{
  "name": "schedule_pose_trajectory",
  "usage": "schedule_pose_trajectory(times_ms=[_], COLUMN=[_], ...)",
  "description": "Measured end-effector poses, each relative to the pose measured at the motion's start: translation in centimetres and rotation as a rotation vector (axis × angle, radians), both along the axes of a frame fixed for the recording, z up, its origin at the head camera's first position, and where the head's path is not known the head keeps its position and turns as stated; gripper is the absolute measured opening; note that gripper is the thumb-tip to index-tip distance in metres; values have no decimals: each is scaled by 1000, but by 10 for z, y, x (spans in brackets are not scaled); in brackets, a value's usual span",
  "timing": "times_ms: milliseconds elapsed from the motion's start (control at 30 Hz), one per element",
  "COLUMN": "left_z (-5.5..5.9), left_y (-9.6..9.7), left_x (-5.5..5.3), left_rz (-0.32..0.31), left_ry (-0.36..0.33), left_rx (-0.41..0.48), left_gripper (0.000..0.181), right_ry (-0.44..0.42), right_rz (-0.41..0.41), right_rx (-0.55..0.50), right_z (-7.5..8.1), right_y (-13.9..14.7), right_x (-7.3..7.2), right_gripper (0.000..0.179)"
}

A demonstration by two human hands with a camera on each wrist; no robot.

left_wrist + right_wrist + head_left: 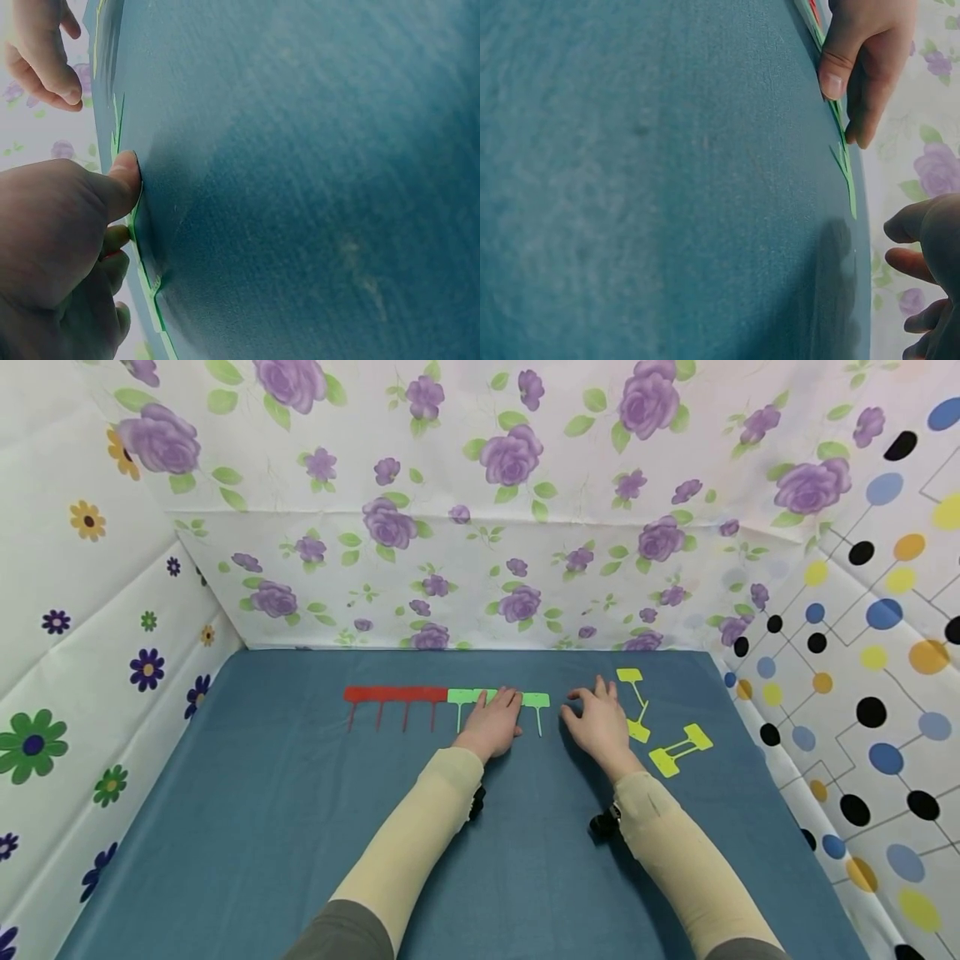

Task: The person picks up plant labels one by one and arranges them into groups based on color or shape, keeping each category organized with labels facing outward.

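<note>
My left hand (491, 724) lies with extended fingers on a row of green T-shaped tags (536, 700), each with a flat head and a thin stem. It covers part of the row and presses the tags to the cloth. Red tags (395, 693) of the same shape join the row on its left, heads edge to edge, stems toward me. My right hand (598, 724) hovers between the row's right end and some yellow tags (629, 675), fingers apart and loosely bent, nothing held. In the right wrist view, the left thumb (832, 82) touches a green tag.
More yellow tags (697, 737) lie at an angle on the right, heads at opposite ends. A blue cloth (300, 843) covers the table. Flower-printed sheeting (480, 577) rises behind it, and dotted sheeting (870, 710) stands along the right side.
</note>
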State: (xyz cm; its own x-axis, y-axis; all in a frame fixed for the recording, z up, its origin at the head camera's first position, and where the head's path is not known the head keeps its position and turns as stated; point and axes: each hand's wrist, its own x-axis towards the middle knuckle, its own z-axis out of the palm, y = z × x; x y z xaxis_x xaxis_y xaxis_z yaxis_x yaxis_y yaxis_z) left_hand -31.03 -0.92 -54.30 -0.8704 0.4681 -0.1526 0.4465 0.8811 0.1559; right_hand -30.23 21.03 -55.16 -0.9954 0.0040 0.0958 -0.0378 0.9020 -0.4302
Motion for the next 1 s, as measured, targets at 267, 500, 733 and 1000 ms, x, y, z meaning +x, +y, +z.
schedule_pose_trajectory(times_ms=[267, 500, 733, 1000], left_z=[-1, -2, 0, 4], left_y=[0, 0, 1, 5], left_x=[1, 1, 2, 6], left_rz=[3, -6, -25, -35], left_ry=[5, 18, 7, -2], left_rx=[0, -8, -30, 20], left_gripper=[73, 73, 73, 68], right_ry=[12, 10, -1, 30], right_rz=[-2, -3, -5, 27], right_rx=[-1, -1, -10, -22], right_z=[2, 3, 7, 12], right_y=[1, 3, 5, 17], right_x=[0, 0, 3, 16], right_gripper=[40, 40, 40, 39])
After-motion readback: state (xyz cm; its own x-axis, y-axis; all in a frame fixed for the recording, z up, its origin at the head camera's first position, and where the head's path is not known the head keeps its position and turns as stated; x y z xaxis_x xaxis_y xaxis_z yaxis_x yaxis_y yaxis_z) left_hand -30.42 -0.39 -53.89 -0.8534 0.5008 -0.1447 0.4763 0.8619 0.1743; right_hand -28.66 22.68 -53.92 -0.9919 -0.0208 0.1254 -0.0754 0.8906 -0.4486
